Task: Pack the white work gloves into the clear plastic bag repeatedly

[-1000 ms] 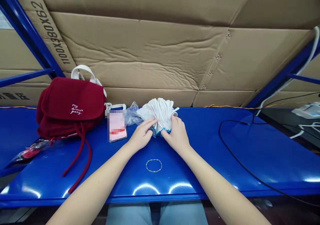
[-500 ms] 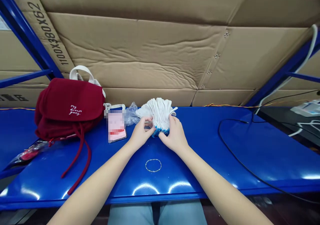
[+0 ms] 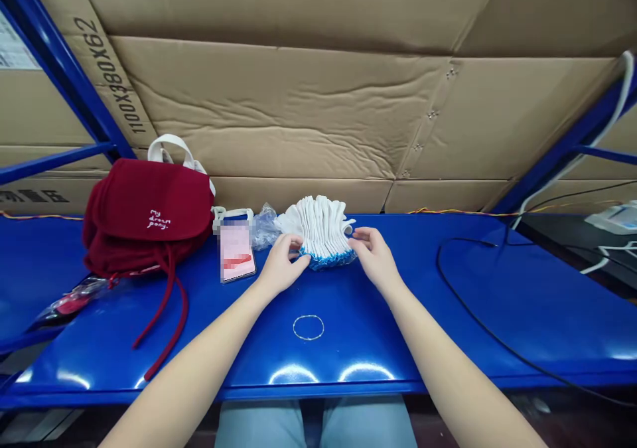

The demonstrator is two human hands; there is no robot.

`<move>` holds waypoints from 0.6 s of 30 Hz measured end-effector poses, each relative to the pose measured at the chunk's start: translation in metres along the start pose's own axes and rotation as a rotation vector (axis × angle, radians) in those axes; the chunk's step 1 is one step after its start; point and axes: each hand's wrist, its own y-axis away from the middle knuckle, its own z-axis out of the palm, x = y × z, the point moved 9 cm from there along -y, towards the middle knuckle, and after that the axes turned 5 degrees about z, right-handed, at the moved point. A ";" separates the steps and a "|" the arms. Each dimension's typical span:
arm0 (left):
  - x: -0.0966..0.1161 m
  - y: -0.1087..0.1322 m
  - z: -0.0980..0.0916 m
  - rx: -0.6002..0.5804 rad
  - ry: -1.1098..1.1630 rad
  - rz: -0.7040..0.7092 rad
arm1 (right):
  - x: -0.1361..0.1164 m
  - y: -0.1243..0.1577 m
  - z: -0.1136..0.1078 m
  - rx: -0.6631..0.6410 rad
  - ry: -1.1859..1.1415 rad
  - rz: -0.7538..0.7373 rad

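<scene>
A bundle of white knitted gloves (image 3: 323, 222) with blue-edged cuffs stands fanned out on the blue surface, cuffs toward me. My left hand (image 3: 283, 265) holds the left end of the bundle, thumb by the front cuffs and fingers curled at its side. At the opposite end, my right hand (image 3: 375, 259) has its thumb against the outer glove and its fingers bent behind. A thin loop, perhaps a rubber band (image 3: 308, 327), lies flat between my forearms. The fingertips are partly hidden by the gloves.
Left of the gloves are crumpled clear plastic (image 3: 265, 227), a phone (image 3: 237, 252) with a pale strap, and a dark red backpack (image 3: 149, 202) with hanging cords. A black cable (image 3: 468, 312) curves across the right side. Cardboard (image 3: 279, 116) walls the back between blue posts.
My right hand has shifted to the right, and the glove bundle has spread wider with more cuffs showing. My left hand stays at its left end. The view has moved slightly.
</scene>
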 end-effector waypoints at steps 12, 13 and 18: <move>0.001 -0.001 -0.006 0.009 -0.035 0.001 | -0.064 0.152 0.115 -0.879 0.741 -0.835; 0.002 -0.001 -0.005 0.004 -0.045 0.004 | -0.061 0.151 0.116 -0.890 0.766 -0.835; 0.002 -0.001 -0.005 0.001 -0.064 -0.004 | -0.054 0.143 0.112 -0.893 0.781 -0.795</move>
